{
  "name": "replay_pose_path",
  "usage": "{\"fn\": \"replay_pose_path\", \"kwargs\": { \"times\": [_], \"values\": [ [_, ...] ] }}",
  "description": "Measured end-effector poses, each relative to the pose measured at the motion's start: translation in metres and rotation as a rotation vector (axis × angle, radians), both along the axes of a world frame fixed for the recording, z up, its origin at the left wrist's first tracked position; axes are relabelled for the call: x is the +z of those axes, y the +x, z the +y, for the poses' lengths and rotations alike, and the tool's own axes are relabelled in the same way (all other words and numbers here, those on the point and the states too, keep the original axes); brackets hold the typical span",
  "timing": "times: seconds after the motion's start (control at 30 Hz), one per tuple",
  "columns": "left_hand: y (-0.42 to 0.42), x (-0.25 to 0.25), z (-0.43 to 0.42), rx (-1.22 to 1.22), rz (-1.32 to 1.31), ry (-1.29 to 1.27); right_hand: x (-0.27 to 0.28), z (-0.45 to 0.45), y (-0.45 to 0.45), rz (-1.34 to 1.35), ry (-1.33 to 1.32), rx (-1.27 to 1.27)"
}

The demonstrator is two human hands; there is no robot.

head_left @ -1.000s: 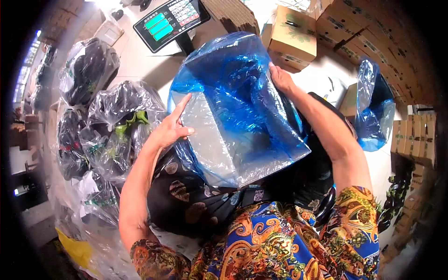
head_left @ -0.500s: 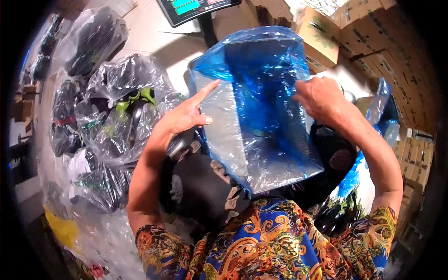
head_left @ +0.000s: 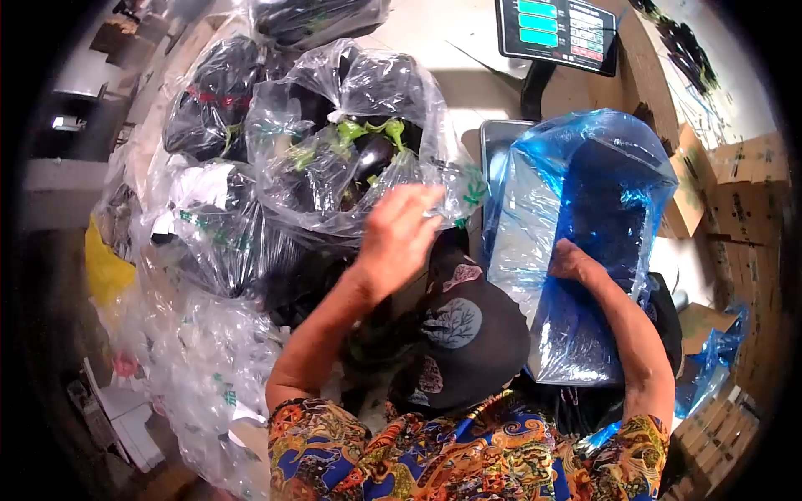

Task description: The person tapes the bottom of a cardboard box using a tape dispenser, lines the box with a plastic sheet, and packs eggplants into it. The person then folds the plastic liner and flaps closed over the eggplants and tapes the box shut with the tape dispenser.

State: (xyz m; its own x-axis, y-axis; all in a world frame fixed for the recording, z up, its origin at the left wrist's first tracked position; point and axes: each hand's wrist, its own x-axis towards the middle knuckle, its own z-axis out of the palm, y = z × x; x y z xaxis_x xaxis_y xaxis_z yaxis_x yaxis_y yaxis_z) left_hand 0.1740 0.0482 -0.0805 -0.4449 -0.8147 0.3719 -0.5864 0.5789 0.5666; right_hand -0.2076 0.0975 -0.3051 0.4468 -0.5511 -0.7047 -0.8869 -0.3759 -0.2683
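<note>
A large clear plastic bag (head_left: 284,196) on the left holds dark purple eggplants (head_left: 373,159) with green stems showing through its opening. My left hand (head_left: 399,238) is at the bag's near edge, fingers extended and holding nothing I can see. On the right stands a box lined with a blue plastic bag (head_left: 601,334), its film draped over the sides. My right hand (head_left: 576,260) is over the box with fingers curled together on the blue film; the fingertips are partly hidden. The box interior looks dark blue, and I see no eggplants in it.
A scale display (head_left: 558,32) with green digits stands behind the box on a dark post. Stacked cardboard cartons (head_left: 743,200) line the right side. More bagged eggplants (head_left: 213,100) and crumpled clear plastic (head_left: 209,367) lie at left. My dark-clothed knee (head_left: 476,334) is between bag and box.
The view has turned left, so the box now appears farther right. My left hand has gone from the box's left side to the clear bag; my right hand has moved inward across the box.
</note>
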Motion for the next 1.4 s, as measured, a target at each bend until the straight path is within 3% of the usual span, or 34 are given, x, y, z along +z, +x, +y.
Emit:
{"fn": "replay_pose_path", "kwargs": {
  "times": [0.03,0.1,0.13,0.23,0.3,0.43,0.5,0.57,0.63,0.7,0.77,0.83,0.9,0.97,1.03,1.07,1.1,1.17,1.37,1.4],
  "values": [
    [0.011,0.016,-0.01,0.013,-0.121,-0.148,0.006,-0.001,-0.001,0.099,-0.021,-0.028],
    [0.032,0.012,-0.014,0.114,-0.296,-0.105,0.035,-0.004,-0.004,0.174,-0.053,-0.175],
    [0.049,-0.003,-0.014,0.031,-0.337,-0.066,0.048,-0.005,-0.004,0.147,-0.067,-0.297],
    [0.069,-0.03,0.019,-0.038,-0.515,0.178,0.047,0.008,-0.005,0.089,-0.171,-0.232],
    [0.076,-0.057,0.048,-0.148,-0.369,0.184,0.068,0.001,0.009,0.147,-0.085,-0.266],
    [0.098,-0.111,0.086,-0.205,-0.945,0.63,0.068,-0.004,0.017,0.192,-0.036,-0.31],
    [0.11,-0.126,0.088,-0.076,-0.961,0.668,0.083,-0.003,0.023,0.215,-0.038,-0.281],
    [0.115,-0.134,0.078,0.061,-0.805,0.722,0.101,-0.001,0.031,0.237,-0.021,-0.279],
    [0.104,-0.119,0.065,-0.172,-1.027,0.825,0.113,-0.002,0.031,0.262,0.002,-0.313],
    [0.057,-0.041,0.055,-0.222,-0.981,1.051,0.134,-0.001,0.032,0.275,-0.058,-0.218],
    [0.042,-0.013,0.053,-0.424,-0.579,0.774,0.132,0.001,0.03,0.244,-0.123,-0.148],
    [0.038,0.027,0.022,-0.206,0.06,0.5,0.113,0.002,0.012,0.186,-0.216,-0.12],
    [0.037,0.025,-0.015,0.196,0.158,0.397,0.105,0.003,0.004,0.139,-0.247,-0.12],
    [0.065,-0.037,-0.057,0.132,-0.154,0.017,0.104,0.007,0.007,0.115,-0.24,-0.148],
    [0.044,-0.027,-0.076,-0.019,-0.903,0.494,0.12,0.003,0.02,0.131,-0.186,-0.163],
    [0.057,-0.07,-0.083,-0.085,-0.714,0.51,0.127,0.004,0.023,0.123,-0.193,-0.147],
    [0.044,-0.06,-0.076,-0.037,-0.547,0.596,0.132,0.005,0.025,0.114,-0.198,-0.129],
    [0.035,-0.057,-0.082,-0.096,-0.476,0.798,0.14,0.002,0.032,0.12,-0.195,-0.094],
    [0.022,-0.043,-0.056,0.093,-0.641,0.705,0.172,-0.007,0.038,0.085,-0.231,-0.078],
    [0.029,-0.046,-0.058,0.126,-0.539,0.691,0.177,-0.006,0.034,0.09,-0.221,-0.096]
  ]
}}
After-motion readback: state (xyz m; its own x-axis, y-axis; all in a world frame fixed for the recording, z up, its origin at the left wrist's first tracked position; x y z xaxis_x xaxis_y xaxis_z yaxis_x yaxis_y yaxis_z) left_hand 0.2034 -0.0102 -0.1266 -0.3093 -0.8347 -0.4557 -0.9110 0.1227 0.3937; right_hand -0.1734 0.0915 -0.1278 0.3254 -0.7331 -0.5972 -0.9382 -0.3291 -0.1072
